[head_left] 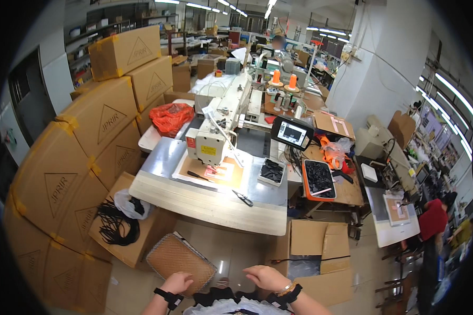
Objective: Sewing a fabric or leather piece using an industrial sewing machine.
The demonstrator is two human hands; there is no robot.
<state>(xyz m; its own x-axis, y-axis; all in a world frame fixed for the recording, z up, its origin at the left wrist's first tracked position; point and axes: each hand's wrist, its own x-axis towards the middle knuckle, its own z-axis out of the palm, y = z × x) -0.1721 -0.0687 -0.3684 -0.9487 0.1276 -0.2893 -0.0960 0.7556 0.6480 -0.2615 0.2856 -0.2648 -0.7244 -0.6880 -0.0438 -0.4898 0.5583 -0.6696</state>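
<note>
Low at the front, my left hand (pixel 177 282) hovers over the woven seat of a stool (pixel 176 257), fingers loosely bent and nothing seen in them. My right hand (pixel 268 277) is held out to the right of it, fingers stretched inward, also without an object. Both wrists carry black straps. Beyond them stands a large sewing machine (pixel 207 147) on a pale worktable (pixel 207 206). Under its head lies a tan template (pixel 186 167) with pink and white parts and a dark slim tool (pixel 198 176). Thread snips (pixel 242 198) rest near the table's front edge.
Stacked cardboard boxes (pixel 89 157) rise on the left, with black cords (pixel 118 223) on a nearer one. An open carton (pixel 310 241) stands at right. A white tray (pixel 271 172) and an orange bin (pixel 319 181) hold black pieces. A control screen (pixel 293 132) stands beside the machine.
</note>
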